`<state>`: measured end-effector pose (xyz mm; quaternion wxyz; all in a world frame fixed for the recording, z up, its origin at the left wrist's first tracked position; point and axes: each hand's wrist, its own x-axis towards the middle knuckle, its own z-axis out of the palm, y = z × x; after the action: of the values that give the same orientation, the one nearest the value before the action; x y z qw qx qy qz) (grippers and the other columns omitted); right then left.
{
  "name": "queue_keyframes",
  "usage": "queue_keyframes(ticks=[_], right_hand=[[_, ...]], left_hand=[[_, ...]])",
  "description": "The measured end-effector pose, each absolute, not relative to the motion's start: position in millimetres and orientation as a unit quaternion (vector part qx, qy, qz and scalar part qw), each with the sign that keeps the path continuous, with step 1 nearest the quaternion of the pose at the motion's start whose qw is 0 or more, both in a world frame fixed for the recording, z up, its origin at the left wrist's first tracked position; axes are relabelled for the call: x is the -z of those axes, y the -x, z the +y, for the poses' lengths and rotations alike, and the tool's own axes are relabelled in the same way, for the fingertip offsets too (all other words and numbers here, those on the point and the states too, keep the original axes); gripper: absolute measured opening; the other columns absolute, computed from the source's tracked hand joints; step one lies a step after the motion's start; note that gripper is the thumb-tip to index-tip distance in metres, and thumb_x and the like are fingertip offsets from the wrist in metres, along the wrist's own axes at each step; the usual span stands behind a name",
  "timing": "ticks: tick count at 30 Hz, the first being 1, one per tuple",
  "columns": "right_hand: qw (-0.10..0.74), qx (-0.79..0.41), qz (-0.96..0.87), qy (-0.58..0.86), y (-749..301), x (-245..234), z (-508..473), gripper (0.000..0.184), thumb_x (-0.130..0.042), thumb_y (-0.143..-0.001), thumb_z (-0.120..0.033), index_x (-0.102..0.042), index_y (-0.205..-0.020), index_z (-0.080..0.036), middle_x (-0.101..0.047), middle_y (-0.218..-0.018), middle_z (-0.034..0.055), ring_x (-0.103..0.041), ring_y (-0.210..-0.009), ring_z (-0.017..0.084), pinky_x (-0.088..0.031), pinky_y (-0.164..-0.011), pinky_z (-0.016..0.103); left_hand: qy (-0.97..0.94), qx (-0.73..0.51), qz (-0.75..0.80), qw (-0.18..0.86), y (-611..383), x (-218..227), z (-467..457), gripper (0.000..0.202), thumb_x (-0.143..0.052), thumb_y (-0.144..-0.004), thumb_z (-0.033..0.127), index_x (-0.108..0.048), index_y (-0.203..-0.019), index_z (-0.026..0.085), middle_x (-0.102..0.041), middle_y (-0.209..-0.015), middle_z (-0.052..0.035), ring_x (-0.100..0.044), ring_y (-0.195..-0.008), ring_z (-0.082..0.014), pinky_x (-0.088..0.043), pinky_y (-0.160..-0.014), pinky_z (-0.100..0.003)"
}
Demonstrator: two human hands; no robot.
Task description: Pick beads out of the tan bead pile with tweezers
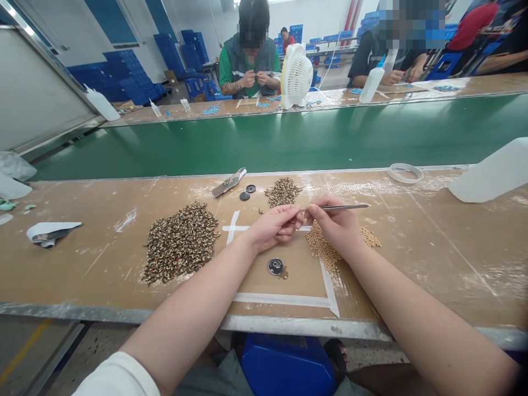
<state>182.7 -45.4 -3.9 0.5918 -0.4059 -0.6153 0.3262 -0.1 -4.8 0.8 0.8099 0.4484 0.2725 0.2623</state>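
My left hand (277, 224) is closed in a pinch at the middle of the table; whatever small piece it holds is hidden by the fingertips. My right hand (336, 223) grips slim metal tweezers (348, 207), their tips pointing left and meeting the left fingertips. Below the hands, a round dark disc with a shiny face (276, 267) lies on the cardboard, with tiny brass-coloured bits at its edge. Partly under my right hand spreads a pile of small tan beads (324, 247). Behind my hands is a smaller heap of brass-coloured pieces (282, 191).
A large heap of small dark and gold pieces (179, 242) lies left. Two dark round caps (245, 196) and a folded strip (229, 182) sit behind. White tape (284, 299) marks the table. A white bottle (490, 173) lies right. Beyond the green belt (264, 137), co-workers sit.
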Motion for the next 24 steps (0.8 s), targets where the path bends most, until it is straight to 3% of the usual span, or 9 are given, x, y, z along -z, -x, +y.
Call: queue_keyframes(ticks=[15,24], right_hand=[[0.573,-0.301,-0.628,0.432,-184.1,2.7,-45.8,0.030,-0.067,-0.097,-0.043,-0.066,-0.076,-0.022,-0.065,-0.065,0.0008,-0.062,-0.060,0.015,-0.052,-0.059,0.030],[0.568,-0.319,-0.617,0.441,-187.7,0.5,-49.2,0.033,-0.068,-0.097,-0.046,-0.065,-0.073,-0.023,-0.065,-0.062,0.0007,-0.061,-0.056,0.016,-0.050,-0.055,0.030]], left_hand=[[-0.474,-0.249,0.263,0.803,-0.5,5.1,-3.8,0.031,-0.058,-0.099,0.043,-0.059,-0.087,0.015,-0.056,-0.077,0.0009,-0.028,-0.044,-0.0006,-0.016,-0.040,-0.015],[-0.526,-0.223,0.280,0.772,-3.8,6.4,-7.1,0.043,-0.053,-0.098,0.057,-0.059,-0.088,0.017,-0.060,-0.080,-0.0018,-0.028,-0.041,-0.0022,-0.013,-0.039,-0.019]])
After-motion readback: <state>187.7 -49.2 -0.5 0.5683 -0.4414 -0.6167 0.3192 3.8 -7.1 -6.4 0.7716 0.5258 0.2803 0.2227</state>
